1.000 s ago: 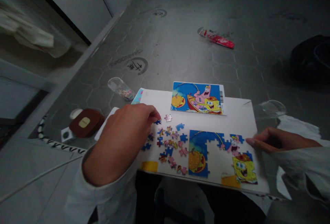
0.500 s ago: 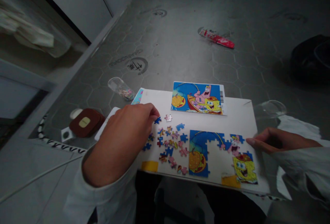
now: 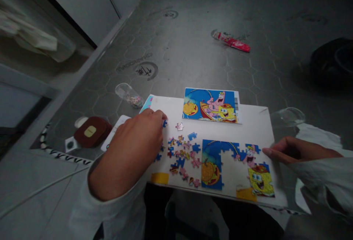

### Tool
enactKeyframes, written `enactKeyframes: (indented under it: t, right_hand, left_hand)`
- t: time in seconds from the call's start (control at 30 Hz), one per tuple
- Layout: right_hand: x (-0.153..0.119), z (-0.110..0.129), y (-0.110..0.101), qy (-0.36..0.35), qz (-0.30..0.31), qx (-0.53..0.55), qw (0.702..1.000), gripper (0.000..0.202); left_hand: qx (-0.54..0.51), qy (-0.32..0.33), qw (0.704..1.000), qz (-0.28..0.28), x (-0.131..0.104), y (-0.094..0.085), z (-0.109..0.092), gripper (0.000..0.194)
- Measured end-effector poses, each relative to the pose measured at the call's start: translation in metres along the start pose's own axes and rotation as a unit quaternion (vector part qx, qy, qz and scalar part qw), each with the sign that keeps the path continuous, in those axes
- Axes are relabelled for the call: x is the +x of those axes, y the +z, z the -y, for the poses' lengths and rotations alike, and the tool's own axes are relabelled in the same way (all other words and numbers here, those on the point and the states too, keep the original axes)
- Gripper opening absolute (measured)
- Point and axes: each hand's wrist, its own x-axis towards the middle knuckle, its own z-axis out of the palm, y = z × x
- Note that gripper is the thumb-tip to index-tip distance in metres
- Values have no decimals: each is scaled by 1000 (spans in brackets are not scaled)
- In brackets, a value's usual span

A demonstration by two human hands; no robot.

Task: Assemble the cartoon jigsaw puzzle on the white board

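Observation:
At the upper left of the white board (image 3: 234, 131), the fingers of my left hand (image 3: 135, 137) are pinched on a blue jigsaw piece (image 3: 165, 123), partly hidden by them. A heap of loose jigsaw pieces (image 3: 183, 155) lies just to its right, with some tucked under the hand. A single pale piece (image 3: 179, 126) sits apart above the heap. The partly joined puzzle (image 3: 211, 162) shows a burger, a pink starfish and a yellow sponge, with a gap in its middle. My right hand (image 3: 306, 150) rests open, fingertips at the puzzle's upper right edge.
A picture card (image 3: 211, 105) lies on the board's far edge. To the left are a clear cup with small bits (image 3: 129, 95) and a brown case (image 3: 92, 131). A clear cup (image 3: 289, 116) lies right; a red wrapper (image 3: 231, 42) lies farther back.
My left hand has shifted slightly left and up with the blue piece, away from the heap. My right hand stays at the puzzle's edge.

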Motion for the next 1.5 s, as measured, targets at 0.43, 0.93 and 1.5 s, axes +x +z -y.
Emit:
enactKeyframes:
  t: [0.43,0.93,1.5]
  right_hand:
    - [-7,17,-8,29,2,14,999,30]
    - [-5,17,-9,26,8,10,1000,32]
    - [-7,18,-9,25,0,5,1000,32]
  left_hand:
    - [-6,4,1000,-23,-1,0,-1,38]
    - [-26,16,1000,-9,0,-3,-1,39]
    - [-16,-14,1000,11,0,-7,-3,35]
